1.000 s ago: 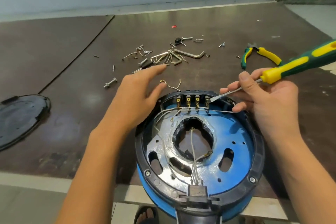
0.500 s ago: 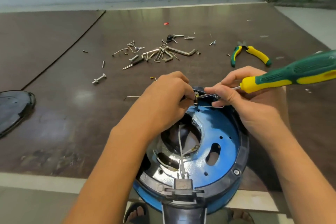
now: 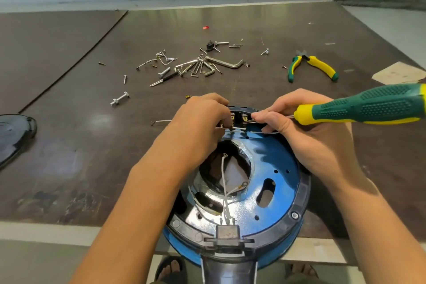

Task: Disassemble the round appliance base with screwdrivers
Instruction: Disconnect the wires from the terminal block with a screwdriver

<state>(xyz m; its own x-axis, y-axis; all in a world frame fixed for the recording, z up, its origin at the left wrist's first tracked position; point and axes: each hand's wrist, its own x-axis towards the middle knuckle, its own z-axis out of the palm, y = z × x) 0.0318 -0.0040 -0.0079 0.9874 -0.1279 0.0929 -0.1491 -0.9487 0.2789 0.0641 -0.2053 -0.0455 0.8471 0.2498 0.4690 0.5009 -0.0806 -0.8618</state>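
As your left hand (image 3: 200, 119) pinches a wire (image 3: 237, 127) over the base (image 3: 280, 161), your right hand (image 3: 309, 138) grips the screwdriver (image 3: 368, 106).

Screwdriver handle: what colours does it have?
The screwdriver handle is dark green with yellow parts; the head view shows it.

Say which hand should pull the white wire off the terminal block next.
Left, probably: the left hand pinches the white wire at the terminal block, while the right hand grips the screwdriver by its shaft, tip at the terminals.

left hand (image 3: 202, 120) pinches white wire (image 3: 237, 128) at round base (image 3: 276, 191) terminals; right hand (image 3: 297, 122) holds screwdriver (image 3: 368, 108).
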